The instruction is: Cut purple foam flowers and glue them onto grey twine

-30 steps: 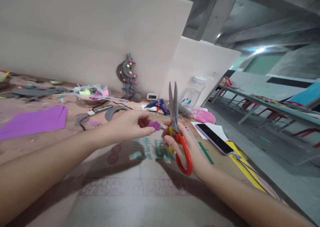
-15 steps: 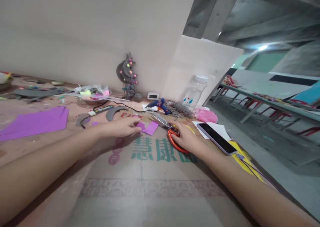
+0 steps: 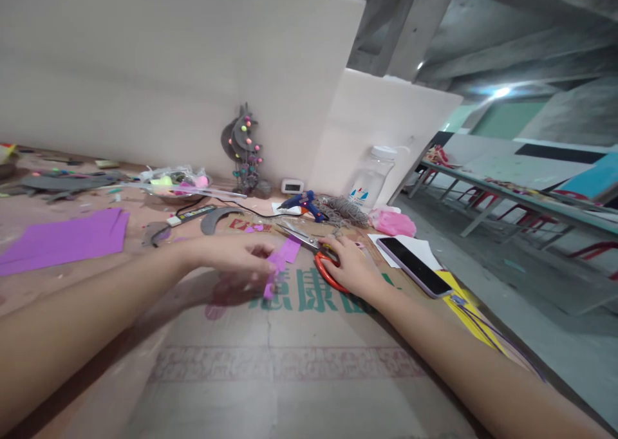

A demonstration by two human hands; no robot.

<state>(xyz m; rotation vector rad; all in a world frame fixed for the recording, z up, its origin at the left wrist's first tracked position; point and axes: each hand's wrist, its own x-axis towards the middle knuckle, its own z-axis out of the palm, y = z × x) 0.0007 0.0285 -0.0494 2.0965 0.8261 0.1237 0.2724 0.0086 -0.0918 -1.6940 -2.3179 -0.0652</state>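
My left hand (image 3: 236,257) pinches a thin purple strip (image 3: 274,273) that hangs just above the cardboard. Behind that strip lies a small purple rectangle (image 3: 292,248); whether it is felt or paper I cannot tell. My right hand (image 3: 356,266) is closed around the handles of red-handled scissors (image 3: 325,268), whose blades point away to the left. Some of the handle is hidden under the fingers. Small purple scraps (image 3: 254,228) rest beyond my left hand.
Larger purple sheets (image 3: 62,239) lie at the left. Beyond my hands are a blue glue gun (image 3: 303,202), grey yarn (image 3: 342,210), a clear bottle (image 3: 371,180) and a bowl (image 3: 176,197) of pompoms. A phone (image 3: 414,266) lies on the right.
My left hand has lifted the purple strip from the cardboard and drawn it slightly nearer. The scissors, under my right hand, have shifted a little to the left.
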